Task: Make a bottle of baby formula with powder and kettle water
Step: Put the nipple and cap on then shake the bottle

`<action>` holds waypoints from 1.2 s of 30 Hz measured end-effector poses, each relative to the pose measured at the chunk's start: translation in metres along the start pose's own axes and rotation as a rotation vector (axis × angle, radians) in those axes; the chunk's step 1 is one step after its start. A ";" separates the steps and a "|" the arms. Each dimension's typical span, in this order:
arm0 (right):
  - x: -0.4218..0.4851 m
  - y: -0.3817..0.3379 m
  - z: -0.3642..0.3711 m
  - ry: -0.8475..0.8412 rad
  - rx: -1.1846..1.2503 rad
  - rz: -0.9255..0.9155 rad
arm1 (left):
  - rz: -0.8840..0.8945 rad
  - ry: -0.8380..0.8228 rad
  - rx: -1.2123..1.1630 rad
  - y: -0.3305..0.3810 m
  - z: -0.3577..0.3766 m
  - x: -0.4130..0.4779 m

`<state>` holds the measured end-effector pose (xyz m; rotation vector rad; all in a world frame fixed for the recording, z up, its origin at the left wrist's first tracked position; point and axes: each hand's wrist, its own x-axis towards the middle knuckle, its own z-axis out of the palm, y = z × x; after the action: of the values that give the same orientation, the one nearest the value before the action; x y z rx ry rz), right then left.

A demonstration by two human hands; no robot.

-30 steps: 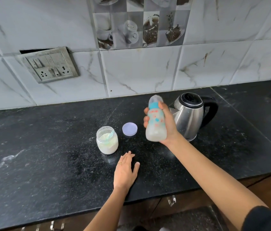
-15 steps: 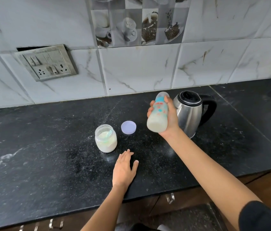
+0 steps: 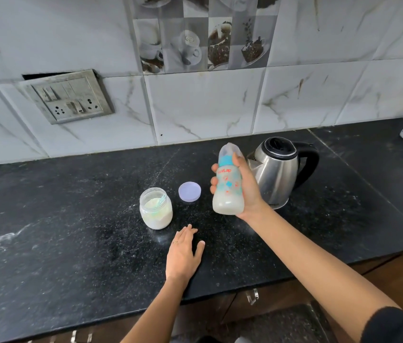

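Head view: a person's right hand (image 3: pixel 248 190) wraps fingers and thumb round a capped baby bottle (image 3: pixel 227 194), held slightly tilted above the black stone counter (image 3: pixel 71 231), with milky formula in its lower part. The left hand (image 3: pixel 183 256) lies flat on the counter, fingers straight, holding nothing. An open jar of formula powder (image 3: pixel 156 209) stands just beyond its fingertips, the lilac lid (image 3: pixel 189 191) between jar and bottle. A steel kettle (image 3: pixel 277 172) sits directly behind the right hand.

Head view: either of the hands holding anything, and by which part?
Right hand grips the baby bottle around its mid-body, off the countertop. Left hand holds nothing; it rests flat on the countertop.
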<state>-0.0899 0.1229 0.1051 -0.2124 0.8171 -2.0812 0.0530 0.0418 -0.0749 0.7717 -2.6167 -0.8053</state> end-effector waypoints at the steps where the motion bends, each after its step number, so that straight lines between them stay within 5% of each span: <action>1: 0.004 -0.004 0.001 -0.001 0.029 -0.015 | 0.003 0.003 0.002 0.000 0.000 0.000; 13: 0.007 -0.018 0.002 0.055 0.199 -0.025 | 0.011 0.010 0.006 -0.001 0.003 0.001; 18: -0.004 0.007 0.000 -0.014 0.017 0.050 | 0.012 0.015 0.003 -0.002 0.003 0.001; 22: 0.009 -0.010 0.002 0.070 0.176 0.007 | 0.016 0.020 0.010 -0.001 0.004 0.001; 28: -0.012 0.019 -0.003 0.029 -0.031 0.137 | 0.006 0.016 0.005 -0.002 0.005 0.002; 33: 0.008 -0.005 -0.003 0.110 0.149 0.042 | -0.003 0.023 0.006 -0.001 0.005 0.001; 36: -0.002 0.007 -0.004 0.062 0.047 0.076 | -0.002 0.025 0.002 0.000 0.004 0.000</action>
<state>-0.0859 0.1237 0.0978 -0.0905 0.8000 -2.0412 0.0512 0.0435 -0.0784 0.7798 -2.5961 -0.7884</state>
